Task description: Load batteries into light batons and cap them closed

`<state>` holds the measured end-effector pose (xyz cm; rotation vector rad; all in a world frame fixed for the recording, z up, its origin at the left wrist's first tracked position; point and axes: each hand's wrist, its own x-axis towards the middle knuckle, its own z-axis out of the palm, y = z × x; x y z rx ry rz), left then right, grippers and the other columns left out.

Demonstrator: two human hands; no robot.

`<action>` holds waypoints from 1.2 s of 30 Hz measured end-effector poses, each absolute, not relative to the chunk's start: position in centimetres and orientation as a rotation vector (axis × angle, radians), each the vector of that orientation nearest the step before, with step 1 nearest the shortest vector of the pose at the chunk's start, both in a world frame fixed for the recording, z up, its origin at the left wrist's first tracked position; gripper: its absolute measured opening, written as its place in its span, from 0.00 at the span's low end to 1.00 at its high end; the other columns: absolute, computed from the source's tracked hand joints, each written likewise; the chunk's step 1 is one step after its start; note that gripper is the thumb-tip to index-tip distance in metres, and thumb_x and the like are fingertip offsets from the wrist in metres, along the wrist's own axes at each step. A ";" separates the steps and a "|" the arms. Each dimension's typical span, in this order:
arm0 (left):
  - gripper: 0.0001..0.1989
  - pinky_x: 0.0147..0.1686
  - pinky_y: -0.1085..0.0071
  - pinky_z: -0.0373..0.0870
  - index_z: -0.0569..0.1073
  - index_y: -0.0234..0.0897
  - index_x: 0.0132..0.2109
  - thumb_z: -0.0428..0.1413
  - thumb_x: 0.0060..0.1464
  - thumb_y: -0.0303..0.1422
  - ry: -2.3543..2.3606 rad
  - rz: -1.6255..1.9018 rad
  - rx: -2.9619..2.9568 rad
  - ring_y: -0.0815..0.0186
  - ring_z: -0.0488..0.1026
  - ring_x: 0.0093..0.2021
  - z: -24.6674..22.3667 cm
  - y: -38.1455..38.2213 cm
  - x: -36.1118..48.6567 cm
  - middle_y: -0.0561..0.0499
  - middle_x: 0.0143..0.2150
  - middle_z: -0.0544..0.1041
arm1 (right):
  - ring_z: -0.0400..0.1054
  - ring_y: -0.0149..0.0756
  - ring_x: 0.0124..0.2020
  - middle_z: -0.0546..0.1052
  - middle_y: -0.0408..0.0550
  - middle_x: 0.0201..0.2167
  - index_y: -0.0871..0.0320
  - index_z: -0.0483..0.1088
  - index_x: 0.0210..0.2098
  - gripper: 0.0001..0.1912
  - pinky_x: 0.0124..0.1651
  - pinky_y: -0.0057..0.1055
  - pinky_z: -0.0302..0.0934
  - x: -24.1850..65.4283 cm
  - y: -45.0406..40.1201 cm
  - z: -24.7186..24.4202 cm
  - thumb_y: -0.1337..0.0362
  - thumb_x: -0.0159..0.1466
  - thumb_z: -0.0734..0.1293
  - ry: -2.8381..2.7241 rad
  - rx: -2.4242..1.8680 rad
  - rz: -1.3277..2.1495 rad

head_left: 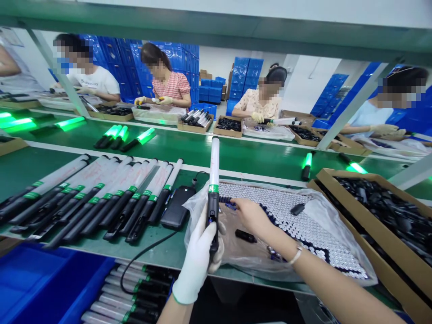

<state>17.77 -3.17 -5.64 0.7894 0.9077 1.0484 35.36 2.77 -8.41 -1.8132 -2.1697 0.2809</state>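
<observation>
My left hand (pixel 202 252), in a white glove, is closed around the black handle of a light baton (pixel 214 168). The baton stands nearly upright, with a clear tube on top and a green band; a slot is open in the handle. My bare right hand (pixel 253 216) reaches over a plastic-lined tray (pixel 366 274) of batteries (pixel 324 220) packed on end. Its fingertips are drawn together by some blue batteries (pixel 231 205) at the pack's near left edge; what they pinch is hidden. A small black part (pixel 245 236) lies below that hand, another black piece (pixel 297 209) on the batteries.
Several batons (pixel 118 193) lie in a row at left, beside a black power bank (pixel 177 207) with a cable. Cardboard boxes of black parts (pixel 388 207) stand at right. Lit green batons (pixel 141 137) lie on the green belt (pixel 189 146). Co-workers sit opposite. A blue bin (pixel 43 279) is below.
</observation>
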 end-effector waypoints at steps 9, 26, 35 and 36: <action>0.44 0.09 0.80 0.44 0.62 0.32 0.64 0.46 0.53 0.62 1.061 0.917 0.798 0.74 0.51 0.10 -6.8 -2.8 18.7 0.58 0.13 0.59 | 0.69 0.30 0.41 0.80 0.45 0.41 0.56 0.75 0.42 0.13 0.45 0.31 0.65 34.3 -0.9 -5.3 0.73 0.67 0.60 -2.171 -0.796 -0.063; 0.35 0.14 0.81 0.52 0.56 0.43 0.66 0.56 0.52 0.31 0.803 0.977 0.693 0.78 0.60 0.19 -7.0 -1.7 18.7 0.51 0.38 0.67 | 0.75 0.40 0.41 0.79 0.56 0.37 0.63 0.75 0.40 0.12 0.45 0.31 0.66 35.1 5.0 -8.6 0.74 0.65 0.60 -2.329 -1.916 0.259; 0.42 0.17 0.79 0.50 0.45 0.45 0.71 0.53 0.53 0.30 0.825 0.870 0.709 0.74 0.60 0.21 -6.1 -3.0 17.7 0.53 0.29 0.65 | 0.72 0.35 0.38 0.77 0.52 0.39 0.60 0.74 0.42 0.13 0.42 0.29 0.64 36.2 2.3 -7.2 0.75 0.62 0.61 -2.199 -1.868 0.277; 0.40 0.17 0.80 0.48 0.45 0.45 0.71 0.53 0.55 0.32 0.842 0.868 0.731 0.74 0.59 0.20 -6.0 -3.0 17.7 0.55 0.26 0.64 | 0.72 0.32 0.37 0.77 0.49 0.39 0.58 0.74 0.42 0.12 0.41 0.27 0.64 36.6 1.6 -6.4 0.73 0.63 0.61 -2.148 -1.825 0.311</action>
